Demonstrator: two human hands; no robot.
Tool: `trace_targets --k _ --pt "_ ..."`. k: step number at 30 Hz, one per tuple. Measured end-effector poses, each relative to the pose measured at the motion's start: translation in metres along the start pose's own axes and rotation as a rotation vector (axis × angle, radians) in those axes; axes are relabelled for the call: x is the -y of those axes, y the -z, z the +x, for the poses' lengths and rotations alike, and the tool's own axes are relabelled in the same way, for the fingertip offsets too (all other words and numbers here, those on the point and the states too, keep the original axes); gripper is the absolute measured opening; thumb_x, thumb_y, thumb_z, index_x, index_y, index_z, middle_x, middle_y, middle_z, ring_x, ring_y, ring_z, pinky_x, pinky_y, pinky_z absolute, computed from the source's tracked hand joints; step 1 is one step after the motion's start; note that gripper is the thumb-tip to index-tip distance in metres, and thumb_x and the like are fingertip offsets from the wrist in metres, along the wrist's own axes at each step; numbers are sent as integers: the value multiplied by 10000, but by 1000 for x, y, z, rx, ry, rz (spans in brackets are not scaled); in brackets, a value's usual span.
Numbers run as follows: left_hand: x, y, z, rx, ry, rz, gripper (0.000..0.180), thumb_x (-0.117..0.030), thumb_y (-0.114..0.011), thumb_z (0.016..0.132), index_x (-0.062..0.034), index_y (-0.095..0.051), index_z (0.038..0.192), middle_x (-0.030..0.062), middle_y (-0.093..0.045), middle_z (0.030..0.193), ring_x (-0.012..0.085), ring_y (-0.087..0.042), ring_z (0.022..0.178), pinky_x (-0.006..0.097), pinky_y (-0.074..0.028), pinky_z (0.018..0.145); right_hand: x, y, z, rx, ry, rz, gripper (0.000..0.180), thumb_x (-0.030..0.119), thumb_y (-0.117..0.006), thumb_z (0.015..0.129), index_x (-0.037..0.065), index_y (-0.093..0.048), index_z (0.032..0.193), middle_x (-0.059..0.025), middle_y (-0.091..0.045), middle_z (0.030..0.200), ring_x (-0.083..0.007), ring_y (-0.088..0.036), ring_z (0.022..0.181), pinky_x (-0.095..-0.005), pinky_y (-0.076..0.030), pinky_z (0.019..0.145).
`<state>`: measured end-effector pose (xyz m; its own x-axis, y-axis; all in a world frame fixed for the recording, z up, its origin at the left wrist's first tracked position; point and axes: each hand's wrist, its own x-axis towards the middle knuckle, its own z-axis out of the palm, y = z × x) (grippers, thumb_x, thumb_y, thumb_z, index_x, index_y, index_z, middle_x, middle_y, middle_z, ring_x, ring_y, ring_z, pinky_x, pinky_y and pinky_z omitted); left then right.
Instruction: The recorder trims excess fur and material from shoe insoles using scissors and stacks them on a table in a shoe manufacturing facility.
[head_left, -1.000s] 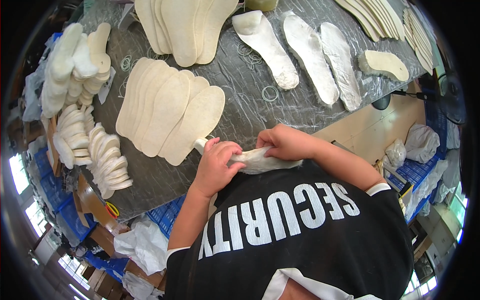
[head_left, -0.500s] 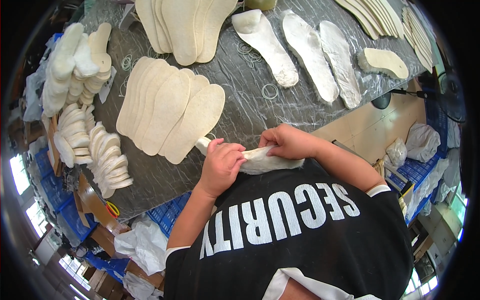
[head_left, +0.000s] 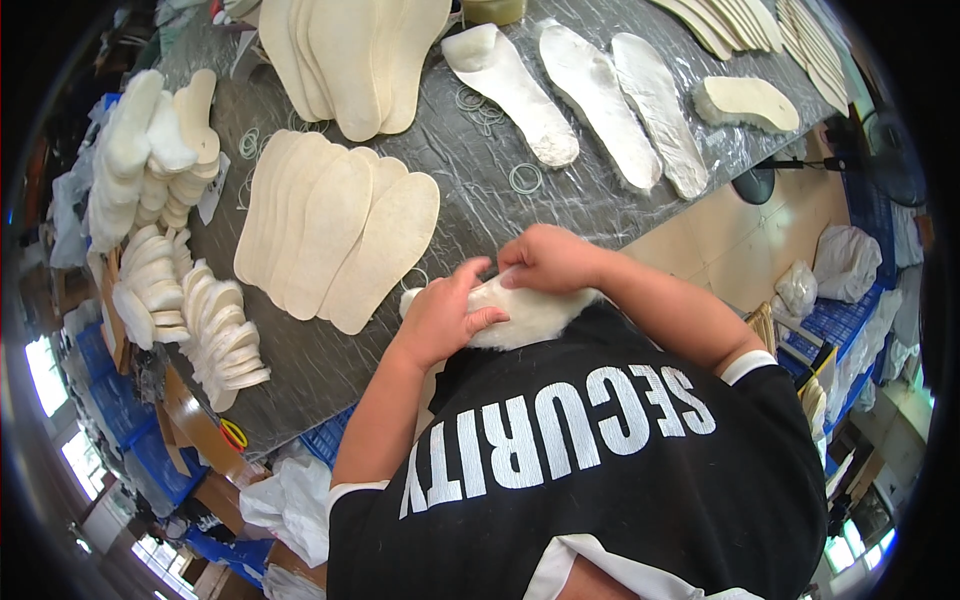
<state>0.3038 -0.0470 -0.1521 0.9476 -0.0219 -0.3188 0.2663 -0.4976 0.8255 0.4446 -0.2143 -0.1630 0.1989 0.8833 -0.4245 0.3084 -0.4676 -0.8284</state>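
Close against my chest, at the table's near edge, lies a white fleece insole (head_left: pixel 545 318), its fluffy side showing. My left hand (head_left: pixel 438 318) is closed round its left part, thumb laid over the fleece and fingers over the far edge. With bent fingers, my right hand (head_left: pixel 550 262) pinches the insole's upper edge. A fan of flat cream insoles (head_left: pixel 335 225) rests just beyond my left hand. Farther right are a white insole with a folded-over end (head_left: pixel 512 95) and two more white insoles, one of them (head_left: pixel 600 105) beside a narrower one (head_left: pixel 660 115).
Stacks of fleece insoles (head_left: pixel 150 150) stand at the left. More cream insoles (head_left: pixel 350 65) lie at the back. A short fleece-backed insole (head_left: pixel 748 103) sits near the right edge. Rubber bands (head_left: pixel 525 180) and yellow-handled scissors (head_left: pixel 233 434) are about. Blue crates flank the table (head_left: pixel 480 215).
The fleece insole has turned to show more of its fluffy face. My left thumb now spreads over it, and my right hand has shifted slightly left and up.
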Motion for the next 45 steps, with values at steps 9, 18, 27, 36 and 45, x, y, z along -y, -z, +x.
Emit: trace_targets --k 9,18,27,36,45 --pt "23 11 -3 219 540 -1067 233 -192 -583 920 32 -649 920 96 -653 760 123 -601 606 244 -485 556 -50 13 -16 227 332 1206 820 677 -523 834 10 -493 1309 -116 -549 1295 -197 -572 1106 -328 -483 900" --pt "38 5 -22 566 563 -1231 280 -227 -530 920 44 -595 951 44 -497 581 111 -455 467 236 -372 429 0 -21 -48 -252 376 636 726 280 -903 565 30 -606 1179 -94 -582 1256 -189 -530 1152 -349 -400 1003" --pt "23 -3 -33 252 414 -804 350 -307 -529 952 5 -594 1096 78 -639 857 140 -597 692 253 -496 612 9 -45 -58 -348 90 528 285 163 -814 729 -3 -700 930 -2 -671 773 -62 -587 727 -236 -481 674" --pt "-8 23 -49 -64 -440 171 161 -110 -761 693 -61 -654 803 70 -623 835 235 -587 811 343 -447 755 2 -68 -46 -309 -9 584 243 220 -789 764 25 -688 867 11 -650 735 -67 -560 691 -248 -455 649" --pt "9 -2 -49 -221 -476 218 173 -70 -759 673 -52 -643 799 70 -615 808 256 -568 747 357 -437 723 -11 -50 -22 110 -117 603 332 403 -615 912 74 -629 868 35 -563 742 -64 -495 690 -244 -418 629"
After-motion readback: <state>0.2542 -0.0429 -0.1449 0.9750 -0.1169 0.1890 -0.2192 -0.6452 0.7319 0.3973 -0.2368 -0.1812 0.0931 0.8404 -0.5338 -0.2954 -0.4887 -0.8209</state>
